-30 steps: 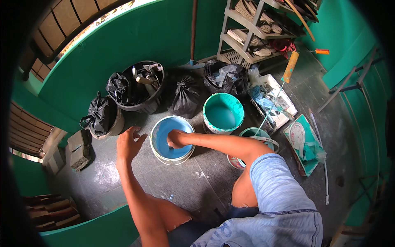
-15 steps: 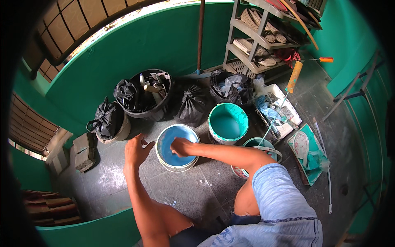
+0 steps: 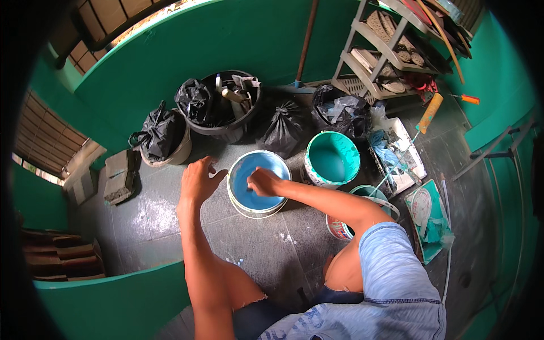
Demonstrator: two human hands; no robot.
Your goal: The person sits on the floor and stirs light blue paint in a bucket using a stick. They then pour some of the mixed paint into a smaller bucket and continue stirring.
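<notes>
My right hand (image 3: 264, 182) reaches into a white bucket (image 3: 258, 212) with light blue paint inside. Its fingers are curled into a fist low in the bucket, and whatever they grip is hidden by the hand. Just left of the rim, my left hand (image 3: 199, 180) hovers with thumb and fingers apart, holding nothing. A second bucket (image 3: 332, 160), coated inside with teal paint, stands to the right, a little farther off. Partly behind my right forearm is a smaller teal-stained pail (image 3: 371, 195), with an orange paint roller's (image 3: 429, 113) long handle leaning out of it.
Black garbage bags (image 3: 281, 129) and a black tub (image 3: 229, 133) stand along the green wall. A white tray (image 3: 405, 153), a teal paint tray (image 3: 428, 221) and a shoe rack (image 3: 377, 62) are at the right. Grey blocks (image 3: 120, 177) lie at the left.
The whole view has shifted, so things sit farther right and mostly higher in the picture. My right fist has moved slightly within the blue bucket; my left hand remains beside it.
</notes>
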